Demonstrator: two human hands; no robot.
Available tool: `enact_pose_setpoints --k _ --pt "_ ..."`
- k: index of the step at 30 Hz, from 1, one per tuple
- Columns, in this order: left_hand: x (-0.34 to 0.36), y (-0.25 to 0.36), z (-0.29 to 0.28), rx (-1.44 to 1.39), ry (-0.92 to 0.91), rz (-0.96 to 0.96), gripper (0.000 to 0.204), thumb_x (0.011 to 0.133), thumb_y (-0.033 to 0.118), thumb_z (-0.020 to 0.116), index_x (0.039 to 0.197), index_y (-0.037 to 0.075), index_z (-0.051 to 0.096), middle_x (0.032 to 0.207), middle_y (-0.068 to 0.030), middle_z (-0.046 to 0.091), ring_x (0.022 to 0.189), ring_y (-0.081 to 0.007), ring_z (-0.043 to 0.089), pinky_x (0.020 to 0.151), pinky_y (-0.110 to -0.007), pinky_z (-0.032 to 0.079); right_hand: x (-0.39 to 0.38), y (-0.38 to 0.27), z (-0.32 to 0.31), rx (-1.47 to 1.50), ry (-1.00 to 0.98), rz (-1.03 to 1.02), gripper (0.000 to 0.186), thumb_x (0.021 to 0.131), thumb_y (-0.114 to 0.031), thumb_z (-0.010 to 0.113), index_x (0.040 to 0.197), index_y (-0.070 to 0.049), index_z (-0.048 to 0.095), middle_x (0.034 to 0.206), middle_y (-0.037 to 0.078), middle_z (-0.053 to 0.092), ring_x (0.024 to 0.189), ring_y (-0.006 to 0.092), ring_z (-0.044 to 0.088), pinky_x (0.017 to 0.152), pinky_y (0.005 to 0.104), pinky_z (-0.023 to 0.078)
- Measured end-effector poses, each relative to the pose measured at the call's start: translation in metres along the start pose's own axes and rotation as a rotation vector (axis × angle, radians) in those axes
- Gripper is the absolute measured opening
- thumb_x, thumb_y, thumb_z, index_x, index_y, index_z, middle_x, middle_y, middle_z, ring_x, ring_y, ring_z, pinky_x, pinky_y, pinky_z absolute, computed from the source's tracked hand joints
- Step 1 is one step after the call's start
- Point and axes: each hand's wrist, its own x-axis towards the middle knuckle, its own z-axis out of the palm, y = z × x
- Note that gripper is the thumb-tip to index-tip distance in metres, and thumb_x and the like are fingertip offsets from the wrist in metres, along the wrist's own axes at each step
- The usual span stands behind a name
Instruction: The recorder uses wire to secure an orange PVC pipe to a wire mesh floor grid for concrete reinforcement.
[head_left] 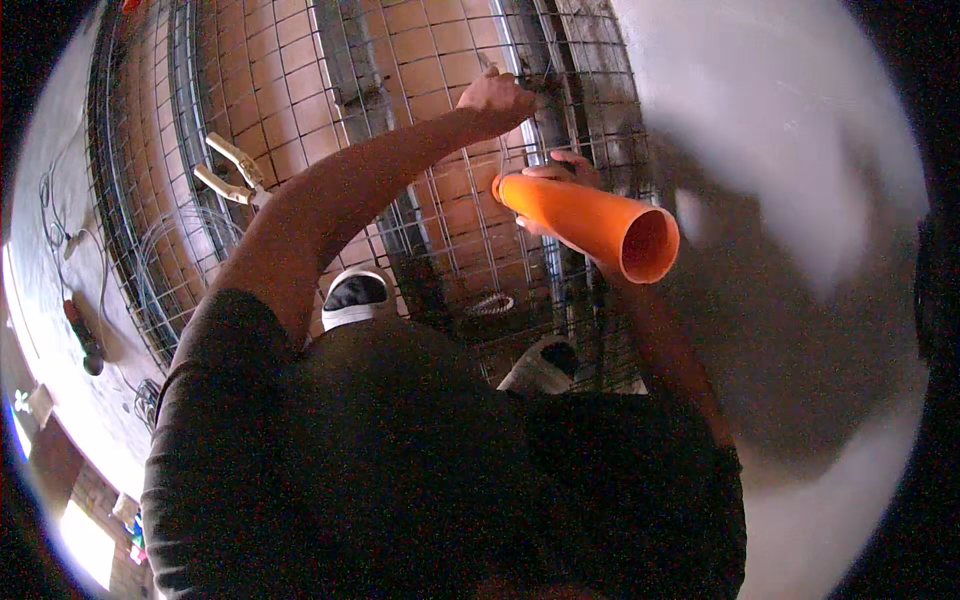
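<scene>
Right grip [583, 171] wrapped round orange pipe [590, 216] — left grip [496, 95] curled near wire mesh [400, 65], its hold unclear

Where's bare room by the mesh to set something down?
Bare: grey surface right of the mesh and orange tube; floor or wall, can't tell. Crowded: mesh's left side, with tan-handled tool and wire loops; around the tube, right hand.
</scene>
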Motion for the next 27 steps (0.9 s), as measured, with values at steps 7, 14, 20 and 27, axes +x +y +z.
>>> enact_pose_setpoints --k 7,14,20,27 --pt "0.001 -0.005 0.031 0.133 0.195 0.013 0.019 0.087 0.032 0.051 0.085 0.016 0.061 0.081 -0.0029 0.065 0.086 -0.0216 0.059 0.081 -0.04 0.041 -0.006 0.002 -0.028 -0.238 -0.132 0.205 0.041 0.078 -0.034 0.069 0.109 -0.009 0.057 0.106 0.003 0.061 0.103 0.0159 0.055 0.099 0.0388 0.033" --pt "-0.002 -0.011 0.035 0.078 0.277 0.031 0.023 0.088 0.034 0.05 0.084 0.012 0.059 0.081 -0.0037 0.064 0.087 -0.0237 0.059 0.083 -0.041 0.041 -0.038 0.037 -0.05 -0.043 0.025 0.384 0.04 0.082 -0.033 0.066 0.11 -0.007 0.057 0.106 0.004 0.061 0.103 0.016 0.056 0.097 0.0372 0.036" --pt "-0.001 -0.009 0.034 0.005 0.382 0.109 0.024 0.09 0.033 0.049 0.085 0.011 0.057 0.077 -0.0079 0.062 0.084 -0.0268 0.059 0.079 -0.042 0.043 -0.045 0.064 -0.067 0.127 0.144 0.523 0.039 0.085 -0.033 0.063 0.111 -0.006 0.057 0.106 0.006 0.062 0.103 0.016 0.056 0.095 0.0359 0.038" --pt "-0.005 -0.021 0.031 -0.163 0.417 0.072 0.022 0.089 0.029 0.051 0.088 0.008 0.058 0.075 -0.0104 0.061 0.081 -0.0293 0.059 0.077 -0.045 0.043 0.015 0.048 -0.124 0.128 -0.098 0.606 0.035 0.092 -0.027 0.055 0.116 -0.002 0.055 0.105 0.01 0.062 0.1 0.0171 0.057 0.088 0.0318 0.044"
